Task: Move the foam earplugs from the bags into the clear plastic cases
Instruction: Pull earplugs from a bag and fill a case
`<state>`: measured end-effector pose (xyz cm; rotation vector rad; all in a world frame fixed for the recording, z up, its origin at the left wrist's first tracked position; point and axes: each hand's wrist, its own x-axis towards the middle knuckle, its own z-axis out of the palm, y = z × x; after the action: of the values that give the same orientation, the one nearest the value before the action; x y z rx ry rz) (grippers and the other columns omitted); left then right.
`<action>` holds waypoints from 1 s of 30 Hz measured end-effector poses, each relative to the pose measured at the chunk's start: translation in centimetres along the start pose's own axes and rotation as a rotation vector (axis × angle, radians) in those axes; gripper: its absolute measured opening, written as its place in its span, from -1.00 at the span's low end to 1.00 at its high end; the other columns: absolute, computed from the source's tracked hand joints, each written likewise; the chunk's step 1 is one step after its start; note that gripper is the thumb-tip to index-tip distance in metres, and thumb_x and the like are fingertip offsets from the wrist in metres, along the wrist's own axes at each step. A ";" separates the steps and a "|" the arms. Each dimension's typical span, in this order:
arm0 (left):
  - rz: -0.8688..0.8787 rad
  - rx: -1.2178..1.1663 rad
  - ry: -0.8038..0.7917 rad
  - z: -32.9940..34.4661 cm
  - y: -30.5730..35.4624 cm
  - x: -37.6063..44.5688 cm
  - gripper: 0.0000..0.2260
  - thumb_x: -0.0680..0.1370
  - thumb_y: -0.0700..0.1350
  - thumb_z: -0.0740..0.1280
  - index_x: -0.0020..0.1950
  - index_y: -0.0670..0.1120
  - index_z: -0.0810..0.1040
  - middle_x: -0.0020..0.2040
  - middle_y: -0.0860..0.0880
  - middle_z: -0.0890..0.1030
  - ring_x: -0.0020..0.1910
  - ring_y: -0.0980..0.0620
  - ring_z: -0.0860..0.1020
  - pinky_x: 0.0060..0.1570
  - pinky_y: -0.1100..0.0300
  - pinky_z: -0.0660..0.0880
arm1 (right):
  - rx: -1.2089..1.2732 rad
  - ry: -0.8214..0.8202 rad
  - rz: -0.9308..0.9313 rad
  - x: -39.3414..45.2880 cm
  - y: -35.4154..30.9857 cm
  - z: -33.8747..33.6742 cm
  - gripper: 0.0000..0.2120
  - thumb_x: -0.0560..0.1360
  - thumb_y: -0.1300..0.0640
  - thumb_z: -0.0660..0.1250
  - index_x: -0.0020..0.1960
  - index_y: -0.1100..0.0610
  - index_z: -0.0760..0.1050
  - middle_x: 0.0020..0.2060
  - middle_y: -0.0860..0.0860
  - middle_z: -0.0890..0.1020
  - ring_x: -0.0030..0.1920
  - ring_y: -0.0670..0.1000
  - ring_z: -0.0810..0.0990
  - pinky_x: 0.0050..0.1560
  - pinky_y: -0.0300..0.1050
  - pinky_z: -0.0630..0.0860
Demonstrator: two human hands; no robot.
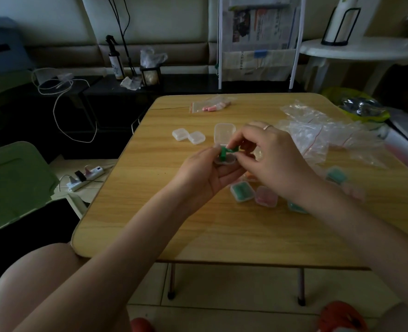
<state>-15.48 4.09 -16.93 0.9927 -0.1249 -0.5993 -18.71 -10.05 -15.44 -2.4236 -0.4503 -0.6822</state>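
My left hand [205, 173] holds an open clear plastic case [224, 134] above the wooden table [150, 212], its lid standing up. My right hand [270, 156] pinches green foam earplugs [227, 151] over the case's bottom half. Two empty shut cases [188, 136] lie to the left. A zip bag with pink earplugs [210, 106] lies at the far edge. Filled cases, one with green plugs [242, 191] and one with pink plugs [266, 196], sit under my right wrist.
A heap of empty clear zip bags [318, 133] covers the table's right side. Another green-filled case [336, 176] lies at the right. A power strip [85, 177] and cables lie on the floor at the left.
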 end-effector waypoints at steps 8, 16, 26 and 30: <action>0.028 -0.001 -0.024 -0.2 0.5 0.0 -0.75 0.63 -0.27 0.06 0.07 -0.33 0.51 -0.06 -0.25 0.66 -0.08 -0.07 0.66 -0.01 0.13 0.60 | 0.089 -0.058 0.017 0.3 0.1 0.0 -0.84 0.43 0.31 0.43 -0.04 0.11 0.65 -0.10 -0.08 0.62 -0.07 -0.19 0.56 0.01 -0.46 0.43; -0.041 -0.004 0.018 0.0 0.2 -0.1 -0.78 0.63 -0.21 0.12 0.14 -0.30 0.46 0.05 -0.33 0.59 -0.09 -0.11 0.63 -0.05 0.11 0.62 | 0.245 -0.063 0.162 0.1 -0.3 -0.5 -0.75 0.42 0.35 0.41 -0.01 0.06 0.54 -0.17 -0.08 0.61 -0.15 -0.18 0.59 -0.09 -0.33 0.53; -0.115 -0.045 -0.008 -0.1 0.5 -0.1 -0.73 0.60 -0.25 0.01 0.10 -0.36 0.43 -0.04 -0.31 0.64 -0.13 -0.12 0.67 -0.08 0.09 0.62 | 0.130 -0.061 0.098 -0.3 -0.8 -0.1 -0.78 0.42 0.37 0.39 -0.06 0.09 0.56 -0.22 -0.06 0.62 -0.18 -0.17 0.57 -0.10 -0.29 0.53; -0.129 -0.033 -0.078 -0.2 0.8 -0.4 -0.69 0.60 -0.20 0.04 0.13 -0.34 0.49 0.00 -0.26 0.64 -0.08 -0.09 0.65 0.08 0.08 0.54 | 0.083 -0.070 0.062 -0.2 -1.0 -0.2 -0.77 0.41 0.37 0.39 -0.05 0.08 0.60 -0.19 -0.08 0.64 -0.14 -0.18 0.58 -0.09 -0.37 0.50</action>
<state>-15.37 4.77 -16.37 0.9509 -0.1202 -0.7558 -19.37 -9.42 -15.02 -2.3780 -0.4210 -0.5435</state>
